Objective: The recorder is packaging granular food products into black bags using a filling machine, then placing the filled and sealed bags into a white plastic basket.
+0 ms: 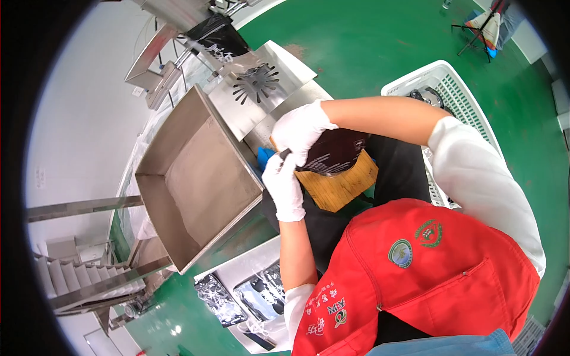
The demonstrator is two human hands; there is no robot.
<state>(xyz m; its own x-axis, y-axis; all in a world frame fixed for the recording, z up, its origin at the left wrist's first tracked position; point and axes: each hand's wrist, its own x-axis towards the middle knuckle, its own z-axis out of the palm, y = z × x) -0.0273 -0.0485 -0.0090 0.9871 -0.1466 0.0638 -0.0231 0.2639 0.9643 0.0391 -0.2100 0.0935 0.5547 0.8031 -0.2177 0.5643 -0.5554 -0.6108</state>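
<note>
A dark, filled plastic bag (336,151) bearing small printed writing lies over a wooden board (340,187) at my lap. My right hand (298,129), in a white glove, is closed over the bag's upper left end. Just below it, my left hand (285,187), gloved too, pinches a small dark corner at that same end between thumb and fingers. The two hands touch or nearly touch. Part of the bag is hidden under my right hand and forearm. Something blue (266,156) shows beside the board's left end.
A deep metal tray (200,93) holding a layer of greyish-brown powder stands left. Behind it is a metal machine plate with slots (256,84). A white plastic basket (463,89) with dark bags stands right. Below left, a white surface (245,267) carries several black packages.
</note>
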